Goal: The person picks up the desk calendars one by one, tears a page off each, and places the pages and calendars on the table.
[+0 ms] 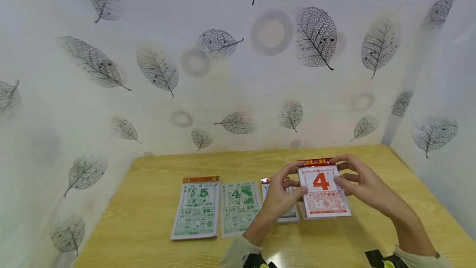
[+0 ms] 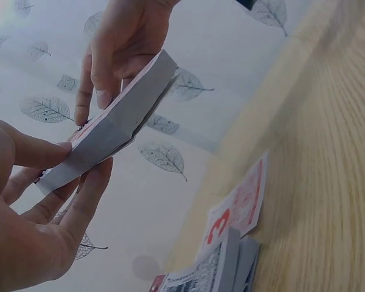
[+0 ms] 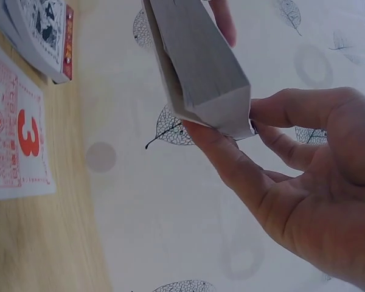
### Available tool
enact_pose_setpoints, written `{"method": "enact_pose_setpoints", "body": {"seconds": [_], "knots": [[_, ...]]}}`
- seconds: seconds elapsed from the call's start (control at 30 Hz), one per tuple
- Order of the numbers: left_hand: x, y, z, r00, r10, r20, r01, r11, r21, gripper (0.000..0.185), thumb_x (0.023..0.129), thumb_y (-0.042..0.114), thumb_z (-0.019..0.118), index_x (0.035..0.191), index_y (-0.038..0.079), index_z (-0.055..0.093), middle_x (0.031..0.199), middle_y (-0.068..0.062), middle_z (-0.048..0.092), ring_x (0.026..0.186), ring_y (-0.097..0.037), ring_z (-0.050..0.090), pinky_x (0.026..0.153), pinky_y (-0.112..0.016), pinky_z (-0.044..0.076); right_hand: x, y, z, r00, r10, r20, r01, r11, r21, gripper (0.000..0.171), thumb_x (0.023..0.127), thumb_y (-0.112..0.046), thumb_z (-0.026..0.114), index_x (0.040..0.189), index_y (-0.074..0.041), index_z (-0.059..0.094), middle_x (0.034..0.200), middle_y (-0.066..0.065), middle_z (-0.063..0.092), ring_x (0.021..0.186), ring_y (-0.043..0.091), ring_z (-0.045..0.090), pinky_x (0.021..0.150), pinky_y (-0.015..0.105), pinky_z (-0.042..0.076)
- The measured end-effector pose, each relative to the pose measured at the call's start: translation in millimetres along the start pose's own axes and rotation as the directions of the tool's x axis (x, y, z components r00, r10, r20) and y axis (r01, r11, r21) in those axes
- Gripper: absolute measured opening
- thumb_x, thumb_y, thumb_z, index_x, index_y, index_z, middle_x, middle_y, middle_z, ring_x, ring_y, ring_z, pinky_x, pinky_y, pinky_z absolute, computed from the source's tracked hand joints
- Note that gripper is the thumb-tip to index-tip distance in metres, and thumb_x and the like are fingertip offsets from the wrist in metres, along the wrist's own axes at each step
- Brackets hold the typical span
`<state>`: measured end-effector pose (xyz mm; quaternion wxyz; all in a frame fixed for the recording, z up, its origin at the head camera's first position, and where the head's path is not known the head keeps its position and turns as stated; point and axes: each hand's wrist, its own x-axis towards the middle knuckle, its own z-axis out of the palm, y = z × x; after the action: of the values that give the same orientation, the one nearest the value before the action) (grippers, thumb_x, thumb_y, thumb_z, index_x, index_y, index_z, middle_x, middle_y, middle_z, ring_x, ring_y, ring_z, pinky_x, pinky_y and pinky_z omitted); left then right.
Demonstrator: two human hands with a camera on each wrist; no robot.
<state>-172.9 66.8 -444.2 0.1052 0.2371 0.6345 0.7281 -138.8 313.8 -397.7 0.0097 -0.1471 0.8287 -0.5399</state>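
Note:
A thick tear-off calendar [image 1: 322,191] with a red 4 on its top page and a red header is held up off the table by both hands. My left hand [image 1: 279,197] grips its left edge, thumb on the front and fingers behind. The right hand [image 1: 366,183] grips the upper right edge the same way. In the left wrist view the pad's page edges [image 2: 118,125] show, with a slight gap before the backing. Beneath it on the table lies a loose sheet [image 3: 18,128] with a red 3, largely hidden in the head view.
A black-printed calendar pad [image 1: 288,217] lies by the left hand, partly covered. Further left are a loose green sheet [image 1: 239,208] with a 4 and a green calendar pad [image 1: 197,210] with a 5. Behind the wooden table [image 1: 145,218] hangs a leaf-patterned sheet [image 1: 241,82].

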Motion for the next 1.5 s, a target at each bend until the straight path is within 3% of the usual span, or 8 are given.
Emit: {"method": "enact_pose_setpoints", "body": {"seconds": [0.33,0.77,1.07,1.5], "knots": [[-1.8,11.9,-17.9,0.998,0.059,0.009,-0.059,0.998,0.007,0.061,0.094,-0.010,0.065,0.146,0.020,0.057,0.135,-0.008,0.055,0.097,-0.017,0.068,0.073,-0.036,0.064,9,-15,11,0.998,-0.057,-0.005,0.057,0.998,-0.008,0.040,0.103,-0.004,0.059,0.139,0.001,0.043,0.134,0.031,0.048,0.100,0.016,0.069,0.069,0.039,0.064],[-15.7,21.1,-56.4,0.998,0.056,0.035,-0.056,0.998,0.007,0.060,0.096,-0.004,0.066,0.150,0.017,0.052,0.140,-0.017,0.050,0.105,-0.029,0.067,0.077,-0.037,0.064,29,-22,37,0.997,-0.070,0.031,0.068,0.996,0.050,0.043,0.102,-0.002,0.061,0.142,-0.004,0.045,0.130,0.028,0.052,0.101,0.032,0.069,0.073,0.040,0.064],[-27.3,36.0,-79.9,1.000,0.022,-0.002,-0.022,0.998,0.050,0.060,0.095,-0.002,0.069,0.150,0.015,0.052,0.143,-0.018,0.048,0.103,-0.031,0.066,0.075,-0.040,0.064,40,-30,56,0.992,-0.115,0.047,0.109,0.989,0.104,0.047,0.102,-0.005,0.063,0.145,-0.012,0.048,0.130,0.023,0.052,0.100,0.034,0.069,0.073,0.042,0.063],[-26.7,48.2,-92.0,0.999,0.051,0.008,-0.051,0.994,0.095,0.054,0.099,0.002,0.066,0.150,0.014,0.052,0.145,-0.017,0.048,0.108,-0.032,0.066,0.076,-0.040,0.064,43,-35,69,0.989,-0.144,-0.033,0.147,0.981,0.127,0.045,0.101,-0.003,0.063,0.143,-0.011,0.051,0.133,0.020,0.052,0.100,0.033,0.069,0.068,0.045,0.063]]}}
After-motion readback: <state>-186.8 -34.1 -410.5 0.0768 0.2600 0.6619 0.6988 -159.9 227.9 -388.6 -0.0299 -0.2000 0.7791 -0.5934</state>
